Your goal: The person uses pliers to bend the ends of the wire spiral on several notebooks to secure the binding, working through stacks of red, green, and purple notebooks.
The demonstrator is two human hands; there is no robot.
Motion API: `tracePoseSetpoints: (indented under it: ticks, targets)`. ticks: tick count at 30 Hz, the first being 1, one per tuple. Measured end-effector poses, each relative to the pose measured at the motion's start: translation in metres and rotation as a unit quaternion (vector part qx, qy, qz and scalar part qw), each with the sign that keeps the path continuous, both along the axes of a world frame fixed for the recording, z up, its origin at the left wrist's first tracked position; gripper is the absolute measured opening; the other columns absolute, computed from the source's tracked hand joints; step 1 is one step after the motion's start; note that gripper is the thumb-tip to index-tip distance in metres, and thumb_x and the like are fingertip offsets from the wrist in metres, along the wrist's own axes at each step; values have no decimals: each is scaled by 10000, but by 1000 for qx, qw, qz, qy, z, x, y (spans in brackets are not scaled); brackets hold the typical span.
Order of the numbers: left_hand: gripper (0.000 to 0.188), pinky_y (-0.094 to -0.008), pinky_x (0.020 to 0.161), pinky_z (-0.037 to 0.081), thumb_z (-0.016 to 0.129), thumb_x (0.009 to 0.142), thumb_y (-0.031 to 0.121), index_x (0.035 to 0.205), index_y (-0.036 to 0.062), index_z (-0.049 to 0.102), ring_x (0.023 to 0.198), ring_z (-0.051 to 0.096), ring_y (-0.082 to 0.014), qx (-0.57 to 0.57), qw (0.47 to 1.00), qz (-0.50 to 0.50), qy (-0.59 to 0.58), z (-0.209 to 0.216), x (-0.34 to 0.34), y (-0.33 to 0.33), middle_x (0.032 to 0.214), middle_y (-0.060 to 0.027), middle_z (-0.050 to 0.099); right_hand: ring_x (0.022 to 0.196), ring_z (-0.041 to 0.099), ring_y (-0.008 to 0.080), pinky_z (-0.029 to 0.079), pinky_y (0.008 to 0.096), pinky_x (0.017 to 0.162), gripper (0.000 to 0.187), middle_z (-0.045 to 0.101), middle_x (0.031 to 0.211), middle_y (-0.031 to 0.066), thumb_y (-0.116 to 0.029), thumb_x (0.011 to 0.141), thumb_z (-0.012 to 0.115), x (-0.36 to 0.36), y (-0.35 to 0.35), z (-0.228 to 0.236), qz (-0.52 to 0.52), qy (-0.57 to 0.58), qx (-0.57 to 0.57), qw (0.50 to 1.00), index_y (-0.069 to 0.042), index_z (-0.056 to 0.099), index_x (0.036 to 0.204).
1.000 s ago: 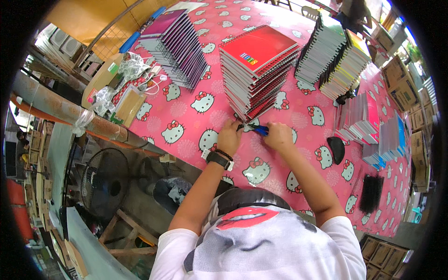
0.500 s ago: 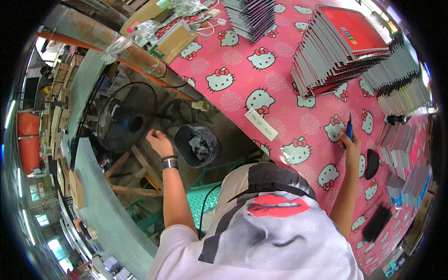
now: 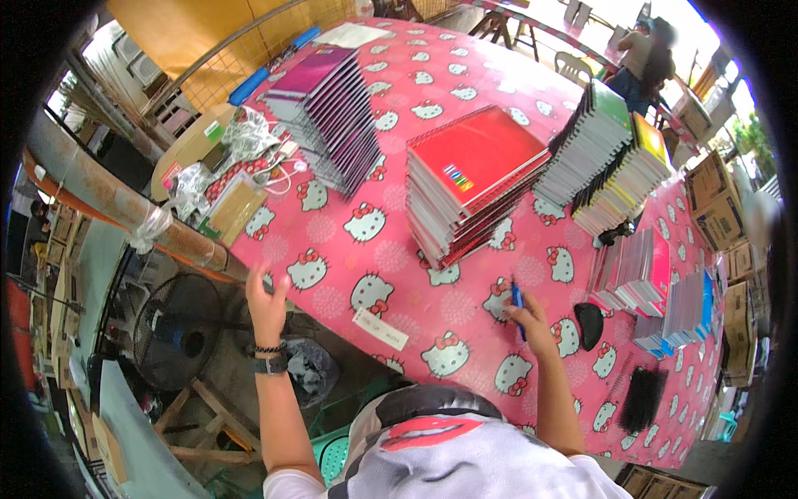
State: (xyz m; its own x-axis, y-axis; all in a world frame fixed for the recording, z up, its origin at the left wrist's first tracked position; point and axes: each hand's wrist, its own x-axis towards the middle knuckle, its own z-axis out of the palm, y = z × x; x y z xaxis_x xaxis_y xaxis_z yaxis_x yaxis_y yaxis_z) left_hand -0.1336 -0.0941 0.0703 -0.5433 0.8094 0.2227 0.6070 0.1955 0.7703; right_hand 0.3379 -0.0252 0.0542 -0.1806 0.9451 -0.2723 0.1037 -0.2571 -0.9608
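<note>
Head view shows a pink worktop (image 3: 391,249) with cat pictures on it. Big piles of notebooks stand there: a purple pile (image 3: 328,116), a red pile (image 3: 470,187) and more piles (image 3: 611,162) at the far right. They look neatly stacked, so much of the sorting seems done. A small white paper strip (image 3: 380,329) lies alone near the worktop's edge, and I think it is not used yet.

The right hand (image 3: 536,324) rests on the worktop and pinches a blue pen (image 3: 517,303), fingers curled around it. The left hand (image 3: 268,299) is up in the air by the worktop's edge, fingers spread wide, holding nothing. A black fan (image 3: 176,331) stands on the floor below.
</note>
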Motion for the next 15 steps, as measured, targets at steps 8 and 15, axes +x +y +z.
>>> tracePoseSetpoints:
  ticks: [8, 15]
  targets:
    - [844, -414, 1045, 299, 690, 742, 446, 1382, 47, 311, 1264, 391, -325, 162, 908, -276, 271, 222, 171, 139, 1368, -197, 399, 951, 591, 156, 470, 305, 837, 693, 593, 1111, 87, -72, 699, 734, -27, 16, 71, 103, -99, 214, 966, -42, 443, 1327]
    - [1150, -449, 990, 385, 728, 586, 494, 1452, 97, 83, 1224, 411, -425, -136, 874, -342, 319, 226, 220, 175, 1369, -267, 357, 1048, 581, 214, 469, 329, 853, 726, 579, 1202, 127, -169, 669, 781, -43, 32, 94, 87, -77, 374, 920, -36, 463, 1308]
